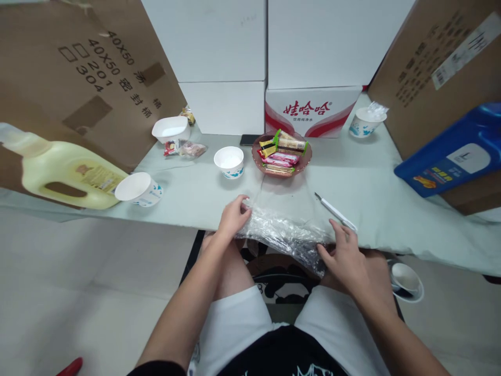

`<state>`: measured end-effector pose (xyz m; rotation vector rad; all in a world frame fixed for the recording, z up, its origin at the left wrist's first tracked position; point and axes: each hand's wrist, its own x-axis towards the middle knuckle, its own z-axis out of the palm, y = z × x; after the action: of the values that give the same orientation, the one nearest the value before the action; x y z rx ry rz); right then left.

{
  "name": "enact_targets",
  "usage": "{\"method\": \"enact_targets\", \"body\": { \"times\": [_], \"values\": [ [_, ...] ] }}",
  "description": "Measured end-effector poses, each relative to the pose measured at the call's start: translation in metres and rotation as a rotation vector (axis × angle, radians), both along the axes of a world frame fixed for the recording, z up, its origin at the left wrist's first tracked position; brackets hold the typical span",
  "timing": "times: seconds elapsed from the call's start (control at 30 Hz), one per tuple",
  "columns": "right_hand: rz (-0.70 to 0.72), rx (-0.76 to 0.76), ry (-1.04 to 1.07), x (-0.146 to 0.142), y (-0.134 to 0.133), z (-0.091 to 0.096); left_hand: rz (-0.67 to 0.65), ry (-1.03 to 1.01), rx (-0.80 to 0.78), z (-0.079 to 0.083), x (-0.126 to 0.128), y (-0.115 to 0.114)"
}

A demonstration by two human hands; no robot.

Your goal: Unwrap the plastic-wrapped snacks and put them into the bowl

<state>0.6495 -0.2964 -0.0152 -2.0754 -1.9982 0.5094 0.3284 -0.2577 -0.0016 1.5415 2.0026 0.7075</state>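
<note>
A crinkled sheet of clear plastic film [282, 230] lies across the table's front edge, its lower side drooping over my lap. My left hand [233, 215] pinches the film's left end between thumb and fingers. At the right end, my right hand [346, 256] has hold of the film, the thumb low on it and the index finger stretched toward the table. Just beyond the right fingertips lies a white pen-like craft knife [334, 210], its dark tip pointing away to the left. A pink glass bowl [282, 169] of wrapped snacks sits farther back.
A paper cup [229, 164] stands left of the bowl, with another cup [141, 190] near the left front edge. A yellow jug [74, 175] and a blue bottle [454, 151] flank the table [368, 177]. Boxes [313, 112] wall the back. A phone [249, 140] lies behind.
</note>
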Motion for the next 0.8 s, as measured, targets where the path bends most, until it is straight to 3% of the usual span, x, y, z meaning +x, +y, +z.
{"method": "enact_targets", "body": {
  "times": [0.13,0.27,0.33,0.43,0.53,0.6,0.7,0.8],
  "values": [
    [0.105,0.222,-0.038,0.008,-0.003,0.013,-0.153,-0.494,0.049,0.008,0.0,0.001],
    [0.474,0.371,0.231,-0.012,0.018,0.027,-0.358,-0.761,-0.055,0.036,0.014,0.001],
    [0.625,0.316,0.31,-0.03,0.04,0.036,-0.463,-0.786,-0.109,0.056,0.022,0.002],
    [0.837,0.058,0.374,-0.051,0.071,0.049,-0.607,-0.789,-0.162,0.086,0.025,0.007],
    [0.892,-0.191,0.429,-0.061,0.084,0.055,-0.645,-0.825,-0.163,0.1,0.012,0.014],
    [0.795,-0.259,0.548,-0.063,0.081,0.052,-0.546,-0.963,-0.063,0.093,0.0,0.016],
    [0.547,-0.308,0.815,-0.065,0.067,0.038,-0.265,-1.248,0.067,0.058,-0.005,0.01],
    [0.346,-0.345,0.978,-0.069,0.055,0.021,-0.156,-1.308,-0.203,0.016,0.012,-0.005]
  ]
}}
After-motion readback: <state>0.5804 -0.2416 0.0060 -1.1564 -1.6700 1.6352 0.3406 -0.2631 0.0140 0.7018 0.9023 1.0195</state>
